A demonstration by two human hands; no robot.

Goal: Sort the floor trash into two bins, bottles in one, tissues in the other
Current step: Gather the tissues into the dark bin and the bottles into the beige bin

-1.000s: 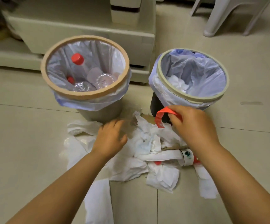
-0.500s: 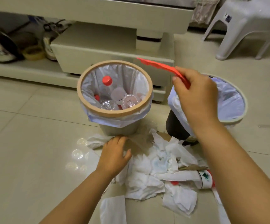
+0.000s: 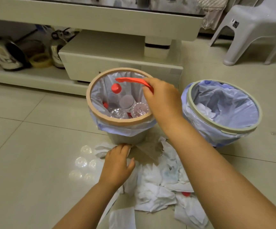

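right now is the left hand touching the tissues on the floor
Touching. The head view shows the left hand lying flat on the tissues, its fingers pressed onto the white paper with no gap.

Two lined bins stand on the tiled floor: a tan-rimmed bin [image 3: 119, 123] holding at least four plastic bottles [image 3: 127, 103], and a pale-rimmed bin [image 3: 223, 126]. One red strip [image 3: 132, 80], one stool [image 3: 249, 30] and two hands are visible; the tissues [image 3: 157, 192] are heaped beyond counting.

Soft indoor light — glare spots on floor [image 3: 82, 161], edges bowed.
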